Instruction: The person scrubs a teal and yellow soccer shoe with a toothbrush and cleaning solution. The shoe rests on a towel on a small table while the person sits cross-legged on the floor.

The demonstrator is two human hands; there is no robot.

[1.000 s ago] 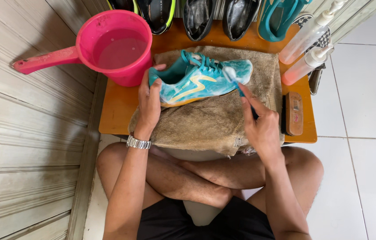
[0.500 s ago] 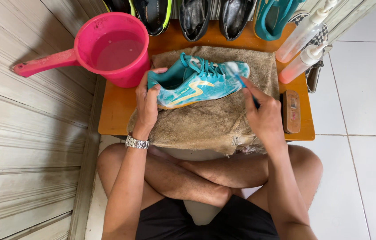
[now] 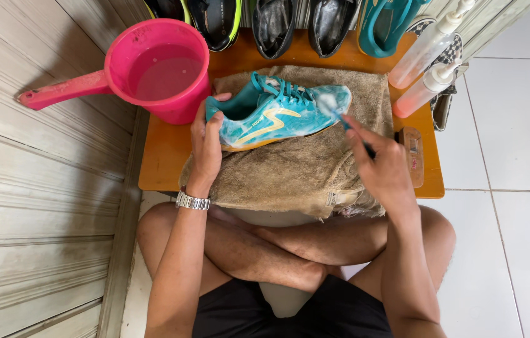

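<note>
There, the left hand (image 3: 205, 147) wrapped its fingers around the heel of the blue shoe (image 3: 277, 112) on the brown towel (image 3: 302, 172), while the right hand (image 3: 381, 166) pinched a small brush (image 3: 334, 111) at its toe.

Left hand (image 3: 205, 145) stretched forward palm down, fingers curled in a clamping grip, steel watch on its wrist, right hand (image 3: 382, 164) raised ahead, fingers pinched together in a closed grasp, both forearms bare, legs crossed beneath.
</note>
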